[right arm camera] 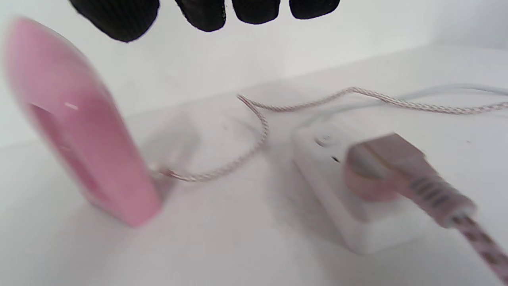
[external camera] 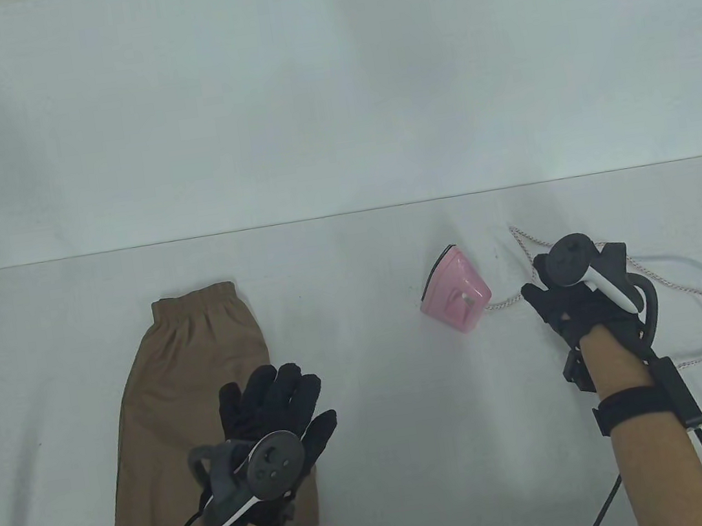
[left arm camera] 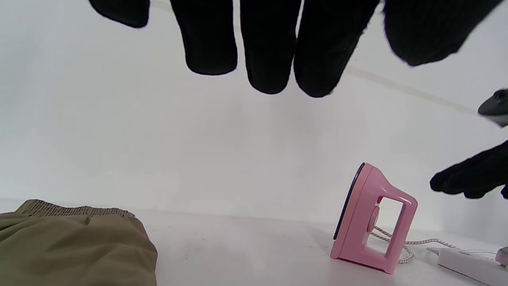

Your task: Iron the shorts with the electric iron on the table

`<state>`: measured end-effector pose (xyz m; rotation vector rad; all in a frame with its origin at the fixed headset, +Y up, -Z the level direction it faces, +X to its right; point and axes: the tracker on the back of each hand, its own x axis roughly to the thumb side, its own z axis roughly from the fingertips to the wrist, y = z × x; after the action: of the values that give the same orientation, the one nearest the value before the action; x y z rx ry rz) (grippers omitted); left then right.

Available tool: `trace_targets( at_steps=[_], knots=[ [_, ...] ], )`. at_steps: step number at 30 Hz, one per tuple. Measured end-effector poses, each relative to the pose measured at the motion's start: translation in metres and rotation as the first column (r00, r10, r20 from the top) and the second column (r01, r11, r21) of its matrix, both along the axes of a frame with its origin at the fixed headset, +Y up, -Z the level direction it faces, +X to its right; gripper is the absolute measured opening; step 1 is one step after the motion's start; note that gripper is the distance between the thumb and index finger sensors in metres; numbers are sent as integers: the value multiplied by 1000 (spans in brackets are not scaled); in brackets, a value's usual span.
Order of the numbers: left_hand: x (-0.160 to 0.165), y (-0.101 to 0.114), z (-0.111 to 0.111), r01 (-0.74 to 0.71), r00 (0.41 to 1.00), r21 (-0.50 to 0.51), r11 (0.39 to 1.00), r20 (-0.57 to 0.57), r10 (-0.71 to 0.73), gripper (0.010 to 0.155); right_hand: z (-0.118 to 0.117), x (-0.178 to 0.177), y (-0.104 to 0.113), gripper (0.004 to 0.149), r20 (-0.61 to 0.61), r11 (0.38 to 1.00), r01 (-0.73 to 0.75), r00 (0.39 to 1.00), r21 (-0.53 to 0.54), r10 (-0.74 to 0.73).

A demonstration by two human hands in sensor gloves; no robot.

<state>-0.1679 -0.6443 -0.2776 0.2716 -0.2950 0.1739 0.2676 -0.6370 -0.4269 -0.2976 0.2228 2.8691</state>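
Tan shorts (external camera: 193, 396) lie flat on the white table, waistband away from me; they also show in the left wrist view (left arm camera: 67, 246). My left hand (external camera: 274, 411) hovers over their right side with fingers spread, holding nothing. A pink electric iron (external camera: 456, 294) stands upright on its heel at centre right; it shows in the left wrist view (left arm camera: 369, 222) and, blurred, in the right wrist view (right arm camera: 79, 119). My right hand (external camera: 565, 298) is just right of the iron, not touching it, fingers loose and empty.
The iron's braided cord (external camera: 688, 294) loops across the table on the right. Its plug (right arm camera: 393, 171) sits in a white power strip (right arm camera: 357, 214) beside my right hand. The table's far edge (external camera: 344, 215) meets a white wall.
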Motion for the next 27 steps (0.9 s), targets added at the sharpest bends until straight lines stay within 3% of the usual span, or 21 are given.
trace_targets(
  at_steps=[6, 10, 13, 17, 19, 21, 24, 27],
  knots=[
    [-2, -3, -1, 13, 1000, -14, 1000, -18, -13, 62, 31, -47, 23, 70, -133, 996, 49, 990, 74, -39],
    [-3, -8, -6, 26, 999, -51, 998, -28, -27, 62, 65, -85, 32, 72, -261, 976, 167, 957, 138, -127],
    [-2, -13, -8, 8, 1000, -114, 993, -26, -11, 62, 84, -111, 28, 73, -380, 960, 248, 907, 133, -182],
    [1, -16, -8, 22, 999, -130, 991, -24, -25, 62, 104, -148, 3, 72, -513, 924, 377, 805, 55, -298],
    [3, -19, -8, 26, 999, -151, 988, -24, -30, 63, 110, -162, -13, 71, -549, 927, 370, 787, 57, -280],
    [5, -23, -9, 42, 999, -184, 982, -25, -48, 62, 114, -174, -24, 70, -567, 963, 257, 807, 83, -166],
    [5, -28, -12, 65, 997, -232, 971, -28, -73, 63, 120, -177, -27, 68, -575, 976, 114, 818, 186, 14],
    [-1, -31, -18, 61, 997, -264, 963, -34, -72, 63, 126, -174, -27, 67, -557, 966, 78, 827, 245, 74]
  ],
)
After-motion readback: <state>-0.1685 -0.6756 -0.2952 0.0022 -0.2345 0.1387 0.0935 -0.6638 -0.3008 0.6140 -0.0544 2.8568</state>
